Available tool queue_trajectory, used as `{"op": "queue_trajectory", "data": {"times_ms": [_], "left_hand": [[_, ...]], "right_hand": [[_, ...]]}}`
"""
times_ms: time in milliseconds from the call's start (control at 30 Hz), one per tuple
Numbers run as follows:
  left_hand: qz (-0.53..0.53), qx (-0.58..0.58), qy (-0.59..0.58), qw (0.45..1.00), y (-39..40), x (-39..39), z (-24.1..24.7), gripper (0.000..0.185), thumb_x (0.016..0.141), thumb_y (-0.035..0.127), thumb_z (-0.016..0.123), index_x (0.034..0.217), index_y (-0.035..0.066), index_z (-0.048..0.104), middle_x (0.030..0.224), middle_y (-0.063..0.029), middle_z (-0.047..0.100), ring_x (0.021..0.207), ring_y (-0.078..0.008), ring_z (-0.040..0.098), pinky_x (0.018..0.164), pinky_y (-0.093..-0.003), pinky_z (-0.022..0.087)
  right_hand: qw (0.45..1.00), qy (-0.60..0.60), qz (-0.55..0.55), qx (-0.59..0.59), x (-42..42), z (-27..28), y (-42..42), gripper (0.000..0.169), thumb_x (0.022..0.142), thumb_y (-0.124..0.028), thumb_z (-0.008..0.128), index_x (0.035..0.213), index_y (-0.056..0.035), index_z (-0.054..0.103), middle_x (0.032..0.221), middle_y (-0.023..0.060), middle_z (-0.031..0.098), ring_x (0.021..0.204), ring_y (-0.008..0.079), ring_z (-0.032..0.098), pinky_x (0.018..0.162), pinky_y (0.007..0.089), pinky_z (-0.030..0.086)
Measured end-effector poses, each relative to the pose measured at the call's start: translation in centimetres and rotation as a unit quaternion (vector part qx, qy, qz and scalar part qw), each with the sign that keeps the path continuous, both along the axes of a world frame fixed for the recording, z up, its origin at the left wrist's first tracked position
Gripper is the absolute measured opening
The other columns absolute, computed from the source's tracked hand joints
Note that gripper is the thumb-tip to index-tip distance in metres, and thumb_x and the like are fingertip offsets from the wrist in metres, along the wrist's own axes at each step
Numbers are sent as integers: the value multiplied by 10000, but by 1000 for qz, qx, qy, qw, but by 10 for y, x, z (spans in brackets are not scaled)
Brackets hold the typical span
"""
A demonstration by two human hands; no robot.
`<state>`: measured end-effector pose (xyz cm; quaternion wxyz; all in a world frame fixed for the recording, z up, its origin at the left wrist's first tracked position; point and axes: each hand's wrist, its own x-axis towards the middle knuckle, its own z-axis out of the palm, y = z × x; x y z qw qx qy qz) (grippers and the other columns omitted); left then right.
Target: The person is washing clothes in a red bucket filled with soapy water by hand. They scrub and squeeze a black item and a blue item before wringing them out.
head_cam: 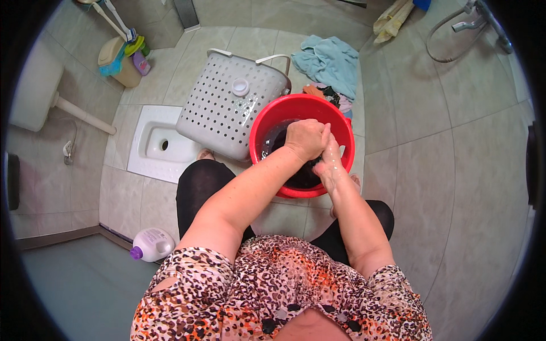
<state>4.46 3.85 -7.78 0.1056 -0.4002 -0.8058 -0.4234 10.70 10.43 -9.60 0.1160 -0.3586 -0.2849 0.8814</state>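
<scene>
A red plastic bucket [261, 123] stands on the floor before me, with dark cloth [300, 181] in the water inside it. My left hand [308, 138] is curled into a fist over the bucket. Against it from the right presses my wet right hand [330, 155], with suds on the wrist. A bit of the dark cloth shows between the two hands, just under the left fist. The right fingers are largely hidden behind the left hand, so their grip cannot be made out.
A grey perforated basket [222, 98] touches the bucket's left side, bearing a white cap [240, 87]. Behind lie a light-blue cloth [330, 62] and coloured clothes [328, 93]. A squat toilet [147, 136], a detergent bottle [152, 244] and a waste bin [121, 68] are leftward.
</scene>
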Motion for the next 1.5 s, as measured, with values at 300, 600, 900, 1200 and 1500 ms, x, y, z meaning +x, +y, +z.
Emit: {"op": "queue_trajectory", "data": {"times_ms": [300, 600, 900, 1200, 1500], "left_hand": [[-34, 25, 19, 999, 6, 9, -8, 368, 886, 293, 535, 594, 90, 626, 669, -142, 627, 615, -324, 623, 543, -426, 494], [-56, -123, -248, 959, -15, -28, -5, 558, 936, 516, 445, 831, 32, 702, 826, -188, 661, 837, -350, 631, 797, -436, 473], [-95, 154, -387, 904, -5, -27, 3, 396, 931, 328, 617, 702, 11, 555, 642, 21, 463, 649, -72, 428, 591, -278, 394], [-71, 165, -52, 982, 13, 36, 28, 310, 929, 284, 569, 785, 10, 577, 717, -195, 609, 683, -351, 622, 613, -405, 491], [-6, -33, -71, 997, 5, -6, -3, 439, 965, 299, 423, 659, 62, 632, 671, -167, 624, 633, -365, 619, 578, -470, 494]], "right_hand": [[997, 53, 16, -54, 5, -19, 17, 276, 914, -364, 557, 956, -98, 617, 857, 53, 638, 808, 211, 626, 727, 352, 521], [991, 50, 88, 91, 11, 19, 45, 344, 992, -374, 432, 873, -91, 586, 821, 61, 622, 772, 200, 612, 745, 358, 515], [982, 109, 7, 153, 6, 24, 41, 419, 1020, -414, 381, 976, -59, 599, 960, 68, 635, 915, 195, 608, 884, 358, 479], [999, 34, -6, 15, 4, 18, 32, 329, 975, -421, 498, 830, -132, 562, 742, 18, 564, 696, 161, 557, 654, 291, 470], [999, -42, 13, 31, 3, 35, -9, 334, 964, -378, 480, 1080, -99, 625, 1073, 68, 639, 995, 222, 602, 873, 378, 482]]}}
